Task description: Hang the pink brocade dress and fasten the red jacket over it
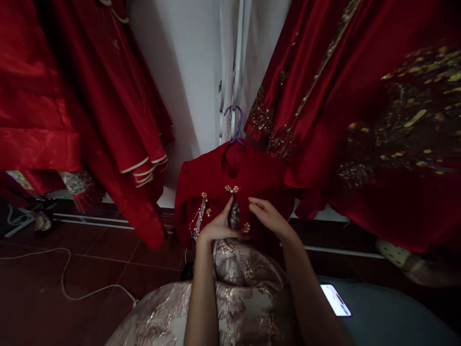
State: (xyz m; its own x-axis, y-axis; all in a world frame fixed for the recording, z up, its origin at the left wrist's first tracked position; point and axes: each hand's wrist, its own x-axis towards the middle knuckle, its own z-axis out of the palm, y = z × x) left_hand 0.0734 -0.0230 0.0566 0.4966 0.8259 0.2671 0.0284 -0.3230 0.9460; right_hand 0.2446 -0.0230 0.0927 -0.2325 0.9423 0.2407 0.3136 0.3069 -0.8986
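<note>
A red jacket (205,173) hangs in front of me on a purple hanger (238,126). Gold-and-pearl clasps (231,189) sit on its front, and a beaded tassel ornament (199,218) hangs at its left side. My left hand (219,226) is at the jacket's front opening, its thumb and fingers spread apart. Beside it, my right hand (268,217) rests against the right front panel, its fingers stretched out and angled inward. A lower clasp (246,228) shows close to my left fingertips. Whether either hand pinches the cloth's edge is unclear.
Red garments (122,96) hang at the left, and gold-embroidered red garments (345,110) at the right. Patterned shiny fabric (248,298) covers my lap. A lit phone (335,300) lies on a grey-green seat (385,312). A white cable (65,274) crosses the tiled floor.
</note>
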